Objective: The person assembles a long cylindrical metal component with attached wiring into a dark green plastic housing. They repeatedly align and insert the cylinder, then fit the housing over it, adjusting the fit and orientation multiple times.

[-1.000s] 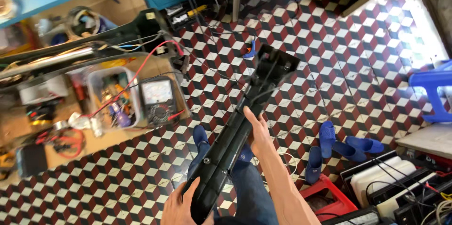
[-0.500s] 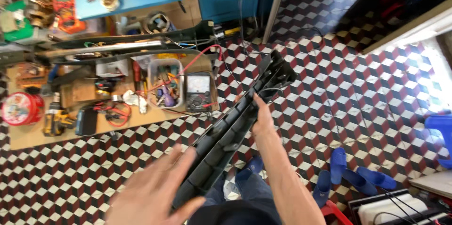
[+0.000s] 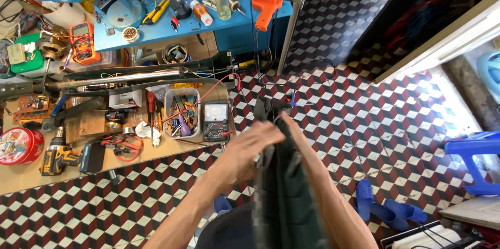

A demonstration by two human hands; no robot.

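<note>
A: Grip status?

B: Left hand (image 3: pixel 249 151) lies flat over the upper end of the long black panel (image 3: pixel 284 186), fingers spread; can't tell if it clasps. Right hand (image 3: pixel 289 124) is on the panel's far edge at 12 o'clock, mostly hidden behind it; hold unclear. Panel stands lengthwise in the lap, blurred.

A: Clearance?

B: Low wooden board (image 3: pixel 156 160) edge sits near, at 10 o'clock, with an analogue meter (image 3: pixel 215 120) and a clear tool bin (image 3: pixel 182 113) at that edge. Open tiled floor (image 3: pixel 364 119) from 1 to 3 o'clock.

A: Room?

B: Blue workbench (image 3: pixel 208 25) at 11 o'clock, blue slippers (image 3: pixel 383 207) at 4, blue stool (image 3: pixel 476 163) at 3.
</note>
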